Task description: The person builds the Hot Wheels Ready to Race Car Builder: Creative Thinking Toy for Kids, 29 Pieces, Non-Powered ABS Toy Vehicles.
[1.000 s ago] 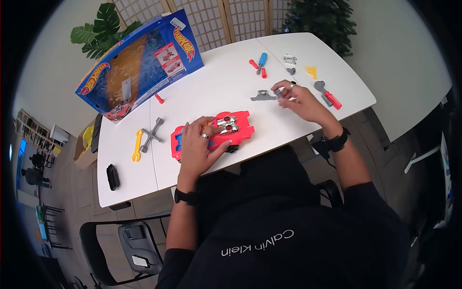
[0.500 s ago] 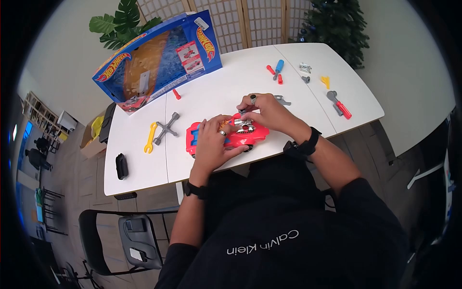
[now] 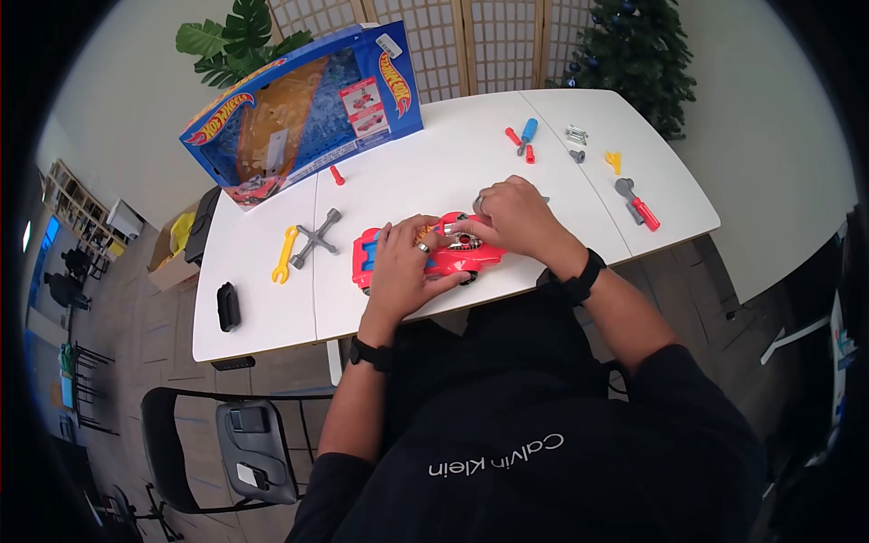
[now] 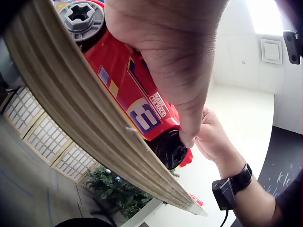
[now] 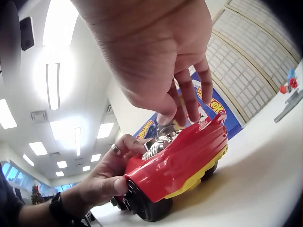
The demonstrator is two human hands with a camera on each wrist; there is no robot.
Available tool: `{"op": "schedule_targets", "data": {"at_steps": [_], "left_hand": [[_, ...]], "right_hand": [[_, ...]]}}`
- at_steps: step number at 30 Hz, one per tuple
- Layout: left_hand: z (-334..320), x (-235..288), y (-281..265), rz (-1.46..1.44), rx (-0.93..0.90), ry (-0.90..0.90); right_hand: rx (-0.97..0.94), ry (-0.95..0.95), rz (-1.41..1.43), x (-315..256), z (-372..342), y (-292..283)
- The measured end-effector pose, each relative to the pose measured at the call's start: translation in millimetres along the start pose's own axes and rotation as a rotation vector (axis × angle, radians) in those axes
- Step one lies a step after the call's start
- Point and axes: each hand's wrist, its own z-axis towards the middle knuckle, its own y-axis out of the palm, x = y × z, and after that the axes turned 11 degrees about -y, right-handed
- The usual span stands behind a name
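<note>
A red toy race car stands on the white table near its front edge. My left hand grips the car, fingers over the top and thumb down by a black wheel. Just above the chrome engine, my right hand pinches a small grey plastic bolt, mostly hidden behind the thumb and fingers. Part of a flat grey tool shows on the table beyond the right hand.
Left of the car lie a grey cross wrench, a yellow wrench and a black case. A blue toy box stands behind, near a red bolt. Farther right are a blue-handled screwdriver and a red-handled tool.
My right hand has come left from over the table to the car's engine, carrying the grey bolt, and has turned over it. The left hand has kept its hold on the car.
</note>
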Motion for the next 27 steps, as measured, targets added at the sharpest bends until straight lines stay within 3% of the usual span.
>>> {"op": "schedule_targets", "data": {"at_steps": [2, 3, 5, 6, 8, 9, 11, 15, 17, 18, 20, 24, 26, 27], "left_hand": [[1, 3, -1, 0.010, 0.053, 0.040], [1, 3, -2, 0.012, 0.056, 0.039], [1, 3, -1, -0.004, 0.056, 0.035], [0, 3, -1, -0.002, 0.056, 0.036], [1, 2, -1, -0.016, 0.032, 0.038], [1, 2, -1, -0.015, 0.034, 0.039], [1, 2, -1, -0.023, 0.031, 0.032], [0, 1, 1, -0.013, -0.006, -0.003], [1, 4, 3, -0.035, -0.033, 0.037], [0, 6, 4, -0.034, -0.033, 0.036], [1, 6, 4, -0.025, 0.000, 0.018], [0, 4, 6, -0.020, -0.008, 0.004], [1, 3, 6, -0.030, -0.002, 0.006], [1, 3, 6, -0.029, -0.002, 0.009]], "right_hand": [[0.226, 0.040, 0.146, -5, 1, 0], [0.228, 0.037, 0.145, 0, 3, 12], [0.552, -0.236, 0.180, 2, 11, 28], [0.554, -0.236, 0.181, 8, 9, 32], [-0.252, 0.174, -0.111, -8, 14, -10], [-0.250, 0.173, -0.112, -5, 11, -4], [0.324, -0.075, 0.151, 7, 3, 18], [0.271, -0.174, 0.191, 9, 3, 25], [0.063, 0.011, -0.045, -8, 9, 8], [0.063, 0.010, -0.043, -5, 8, 13], [0.277, -0.112, 0.196, 6, 7, 24], [0.184, -0.146, 0.187, 14, 3, 28], [-0.004, 0.074, -0.019, 1, 6, 16], [-0.002, 0.077, -0.020, -2, 3, 15]]}}
